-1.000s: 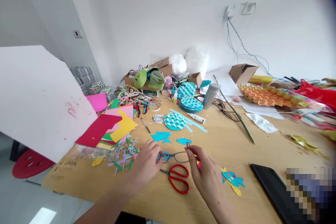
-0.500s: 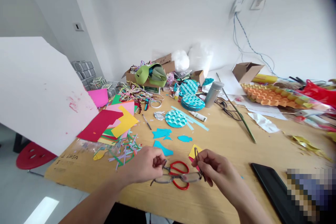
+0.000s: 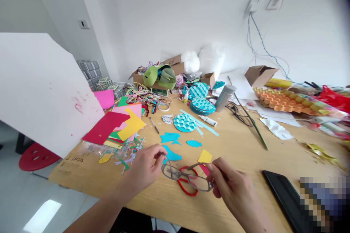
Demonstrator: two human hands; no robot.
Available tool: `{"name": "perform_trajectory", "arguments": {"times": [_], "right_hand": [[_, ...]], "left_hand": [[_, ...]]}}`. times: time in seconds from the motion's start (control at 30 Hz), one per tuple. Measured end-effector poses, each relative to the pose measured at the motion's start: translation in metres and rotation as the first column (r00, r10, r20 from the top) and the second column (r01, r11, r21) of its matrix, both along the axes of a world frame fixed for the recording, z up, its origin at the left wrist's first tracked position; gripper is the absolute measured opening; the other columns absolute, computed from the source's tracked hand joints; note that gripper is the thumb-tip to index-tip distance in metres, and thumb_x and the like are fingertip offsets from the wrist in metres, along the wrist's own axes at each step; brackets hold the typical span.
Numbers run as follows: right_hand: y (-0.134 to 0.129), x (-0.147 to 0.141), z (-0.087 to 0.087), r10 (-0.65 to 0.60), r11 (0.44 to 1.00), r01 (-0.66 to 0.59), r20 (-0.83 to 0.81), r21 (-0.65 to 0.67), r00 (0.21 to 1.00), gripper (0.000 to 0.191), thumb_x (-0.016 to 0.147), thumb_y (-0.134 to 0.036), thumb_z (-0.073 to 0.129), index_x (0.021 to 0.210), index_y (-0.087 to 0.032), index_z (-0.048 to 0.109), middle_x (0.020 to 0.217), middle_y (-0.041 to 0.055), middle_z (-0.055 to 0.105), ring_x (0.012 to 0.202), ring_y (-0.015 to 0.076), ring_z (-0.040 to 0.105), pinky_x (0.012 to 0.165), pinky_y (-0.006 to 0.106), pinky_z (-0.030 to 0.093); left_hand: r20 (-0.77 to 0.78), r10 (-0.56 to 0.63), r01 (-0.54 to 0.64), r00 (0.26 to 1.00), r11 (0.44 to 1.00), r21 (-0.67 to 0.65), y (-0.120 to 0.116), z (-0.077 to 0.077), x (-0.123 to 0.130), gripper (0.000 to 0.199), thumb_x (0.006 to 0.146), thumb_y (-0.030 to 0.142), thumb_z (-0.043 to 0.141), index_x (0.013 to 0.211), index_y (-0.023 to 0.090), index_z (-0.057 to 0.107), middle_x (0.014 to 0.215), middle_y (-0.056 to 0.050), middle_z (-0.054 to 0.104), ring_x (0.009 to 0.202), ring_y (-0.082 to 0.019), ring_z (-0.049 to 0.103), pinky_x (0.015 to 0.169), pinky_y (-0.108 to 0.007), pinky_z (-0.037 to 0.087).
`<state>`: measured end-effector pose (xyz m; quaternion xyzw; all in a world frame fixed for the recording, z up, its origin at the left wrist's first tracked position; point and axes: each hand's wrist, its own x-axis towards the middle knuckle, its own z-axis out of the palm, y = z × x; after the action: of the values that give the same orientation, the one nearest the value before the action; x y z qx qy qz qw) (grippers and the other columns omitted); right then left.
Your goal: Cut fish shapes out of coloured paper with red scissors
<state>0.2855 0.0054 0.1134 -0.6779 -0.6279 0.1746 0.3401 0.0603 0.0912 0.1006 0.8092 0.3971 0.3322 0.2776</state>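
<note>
A pair of thin-framed eyeglasses [image 3: 200, 182] is held between my two hands above the table. My left hand [image 3: 150, 165] pinches the tip of one temple arm, while my right hand [image 3: 229, 181] grips the other side near the hinge. Both temple arms are unfolded. Underneath the glasses lie red-handled scissors [image 3: 188, 190], partly hidden by the lenses. Beyond them are a yellow paper piece [image 3: 205, 156], a blue fish cutout [image 3: 194, 143] and blue paper scraps [image 3: 171, 153].
Coloured paper sheets [image 3: 109, 125] and thin paper strips lie left, beside a white board [image 3: 41, 87]. A scale-patterned blue disc [image 3: 185, 122], a glue bottle [image 3: 208, 120] and a grey canister [image 3: 225, 97] stand or lie farther back. A black tablet-like object [image 3: 284, 196] rests at right.
The glasses have tilted and turned, and their temple arms now point up and away. My left hand has risen slightly to the left. The view has shifted a little.
</note>
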Motion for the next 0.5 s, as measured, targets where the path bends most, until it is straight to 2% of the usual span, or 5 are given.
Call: {"name": "perform_trajectory", "arguments": {"times": [0.1,0.27,0.33,0.4,0.5], "right_hand": [[-0.002,-0.001,0.001,0.015,0.995,-0.027,0.112,0.1,0.994,0.035,0.093,-0.043,0.038,0.068,-0.022,0.051,0.044,-0.0036,0.055,0.036,0.0107,0.052,0.04,0.019,0.037],[-0.003,0.004,0.005,0.11,0.959,-0.204,0.401,0.199,0.909,0.032,0.093,-0.042,0.041,0.072,-0.021,0.054,0.051,-0.0022,0.059,0.037,0.0115,0.054,0.039,0.021,0.032],[-0.005,0.006,0.008,0.129,0.941,-0.262,0.491,0.213,0.861,0.035,0.094,-0.04,0.04,0.069,-0.021,0.054,0.052,-0.0014,0.059,0.039,0.012,0.055,0.041,0.022,0.033],[-0.006,0.007,0.011,0.141,0.926,-0.307,0.555,0.218,0.82,0.037,0.095,-0.039,0.038,0.068,-0.02,0.054,0.053,-0.0005,0.058,0.042,0.0122,0.056,0.044,0.022,0.034],[-0.008,0.007,0.015,0.133,0.911,-0.344,0.628,0.227,0.767,0.037,0.096,-0.037,0.036,0.07,-0.019,0.055,0.055,0.0009,0.059,0.044,0.0121,0.057,0.045,0.022,0.034]], "left_hand": [[0.023,0.035,-0.036,0.999,0.999,0.041,-0.004,0.001,-0.001,0.014,0.084,0.015,0.046,0.088,0.02,0.058,0.078,0.0,0.066,0.067,-0.01,0.059,0.064,-0.02,0.044],[0.009,0.029,-0.03,1.0,0.99,0.137,-0.008,0.006,-0.004,0.014,0.083,0.015,0.05,0.084,0.02,0.063,0.078,0.0,0.068,0.071,-0.011,0.061,0.066,-0.021,0.043],[0.02,0.033,-0.035,0.999,0.994,0.106,-0.008,0.01,-0.007,0.018,0.084,0.02,0.051,0.072,0.018,0.063,0.068,-0.001,0.065,0.064,-0.011,0.059,0.062,-0.021,0.042],[0.066,0.055,-0.057,0.996,0.998,0.023,-0.009,0.015,-0.009,0.03,0.087,0.026,0.048,0.061,0.017,0.06,0.059,-0.001,0.061,0.06,-0.012,0.058,0.061,-0.021,0.042],[0.163,0.087,-0.068,0.983,0.991,-0.118,-0.01,0.021,-0.01,0.039,0.09,0.032,0.042,0.06,0.017,0.06,0.059,-0.001,0.061,0.063,-0.012,0.059,0.063,-0.022,0.043]]}}
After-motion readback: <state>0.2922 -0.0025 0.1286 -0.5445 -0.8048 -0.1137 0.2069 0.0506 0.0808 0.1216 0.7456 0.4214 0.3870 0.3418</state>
